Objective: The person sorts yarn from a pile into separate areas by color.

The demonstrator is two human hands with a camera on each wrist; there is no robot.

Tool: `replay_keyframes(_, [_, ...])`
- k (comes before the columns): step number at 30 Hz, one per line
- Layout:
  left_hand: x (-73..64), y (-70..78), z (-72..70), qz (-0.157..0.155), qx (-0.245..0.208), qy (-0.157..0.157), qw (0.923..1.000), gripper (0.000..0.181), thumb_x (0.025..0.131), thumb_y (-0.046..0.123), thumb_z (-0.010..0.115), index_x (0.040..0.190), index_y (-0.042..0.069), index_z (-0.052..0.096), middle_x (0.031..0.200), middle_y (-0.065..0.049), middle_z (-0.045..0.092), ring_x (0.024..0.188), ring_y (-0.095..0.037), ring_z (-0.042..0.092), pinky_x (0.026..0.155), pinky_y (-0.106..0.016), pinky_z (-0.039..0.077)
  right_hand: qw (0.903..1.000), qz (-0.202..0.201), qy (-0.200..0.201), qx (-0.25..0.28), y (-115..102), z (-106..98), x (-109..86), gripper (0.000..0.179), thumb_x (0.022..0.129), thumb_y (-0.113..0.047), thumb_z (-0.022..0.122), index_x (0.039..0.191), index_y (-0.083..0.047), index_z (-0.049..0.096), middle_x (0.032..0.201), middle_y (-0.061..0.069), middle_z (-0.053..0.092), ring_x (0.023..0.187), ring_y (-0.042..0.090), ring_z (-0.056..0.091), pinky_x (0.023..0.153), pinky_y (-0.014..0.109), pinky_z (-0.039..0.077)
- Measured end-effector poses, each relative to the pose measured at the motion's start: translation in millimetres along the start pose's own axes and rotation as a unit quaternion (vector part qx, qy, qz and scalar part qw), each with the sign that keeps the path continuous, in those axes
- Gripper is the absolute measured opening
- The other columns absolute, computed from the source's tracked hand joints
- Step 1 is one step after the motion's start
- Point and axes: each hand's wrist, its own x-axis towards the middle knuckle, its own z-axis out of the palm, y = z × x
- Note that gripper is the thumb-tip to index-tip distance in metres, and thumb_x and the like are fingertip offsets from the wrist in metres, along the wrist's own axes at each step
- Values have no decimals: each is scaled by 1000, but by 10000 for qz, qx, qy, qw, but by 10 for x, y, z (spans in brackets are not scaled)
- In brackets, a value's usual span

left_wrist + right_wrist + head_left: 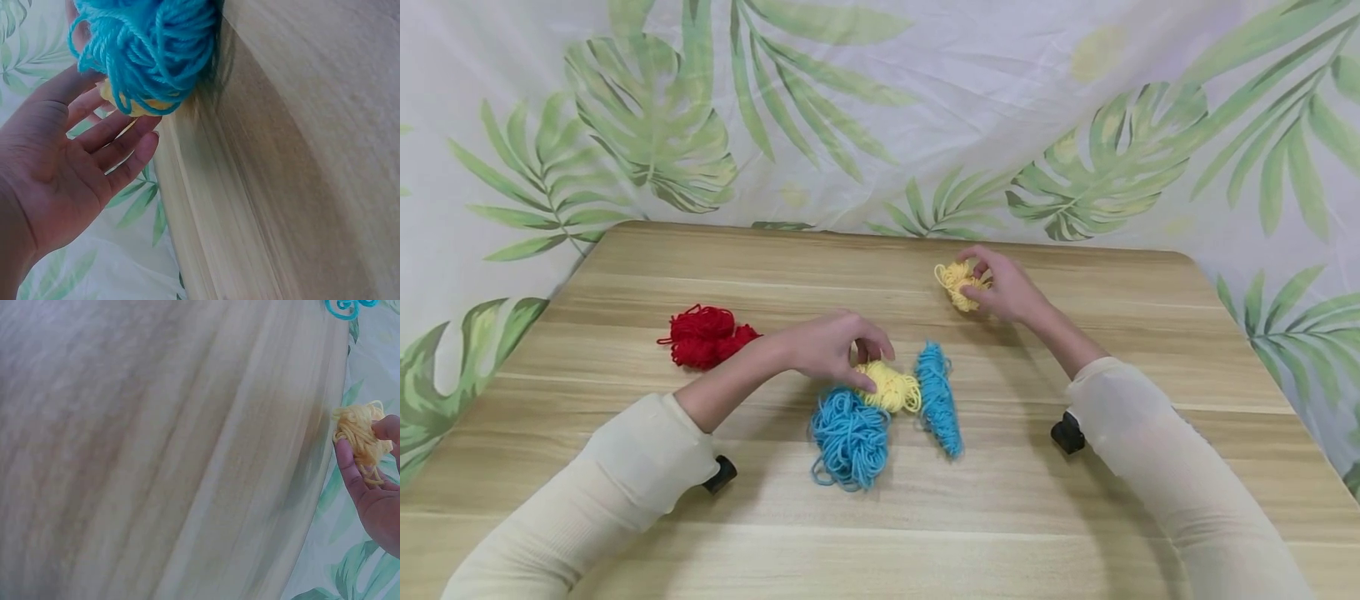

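Note:
My right hand point(1003, 287) pinches a small bundle of yellow yarn point(958, 287) between thumb and fingers towards the back of the table; the right wrist view shows this yellow bundle point(362, 434) too. Around a paler yellow yarn bundle point(892, 388) my left hand point(831, 348) is loosely bent, its thumb touching the yarn. In the left wrist view, the fingers point(119, 140) look relaxed, and blue yarn hides most of the yellow. A fluffy blue yarn bundle point(850, 437) lies right in front of the paler yellow one. A long, narrow blue yarn bundle point(937, 400) lies to its right.
Red yarn point(703, 335) lies on the left of the wooden table point(880, 542), beyond my left forearm. A leaf-patterned cloth point(850, 108) hangs behind the table's far edge. Black wrist mounts point(1067, 433) stick out under both sleeves.

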Motion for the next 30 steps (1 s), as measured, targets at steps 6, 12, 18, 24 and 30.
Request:
replay_keyframes(6, [32,6,12,-111,89,-16,9999,29,85,6,82,112,3,72,96,-2,72,87,-14,64,83,-33,56,9998,108,7,171,1,9,21,40,95,-6,72,133,-1,59,113,24,60,98,36,63,66,33,60])
replay_keyframes(12, [63,-20,41,24,216,63,9997,24,81,1,78,104,4,73,88,0,69,81,-13,59,76,-29,53,9999,32,141,-22,13,16,49,38,93,-6,73,129,0,62,111,24,64,101,36,62,71,37,51])
replay_keyframes(18, [80,5,51,28,81,50,10000,21,77,-4,74,95,6,70,80,2,60,74,-12,51,67,-27,45,9998,131,134,55,8,18,55,37,94,-7,73,129,-1,61,110,24,62,93,35,63,64,28,54])
replay_keyframes(24, [83,7,40,56,-47,110,9999,21,75,-6,72,91,6,66,77,1,56,73,-13,48,66,-27,41,9994,205,113,239,14,33,53,36,94,-5,74,128,1,61,108,22,60,82,29,63,58,23,55])
replay_keyframes(30, [50,-8,-3,216,-115,255,9994,19,75,-5,72,90,6,66,80,0,58,76,-15,50,69,-29,44,9978,481,69,445,4,57,87,36,95,-7,73,129,-1,61,108,20,58,67,23,66,59,32,60])
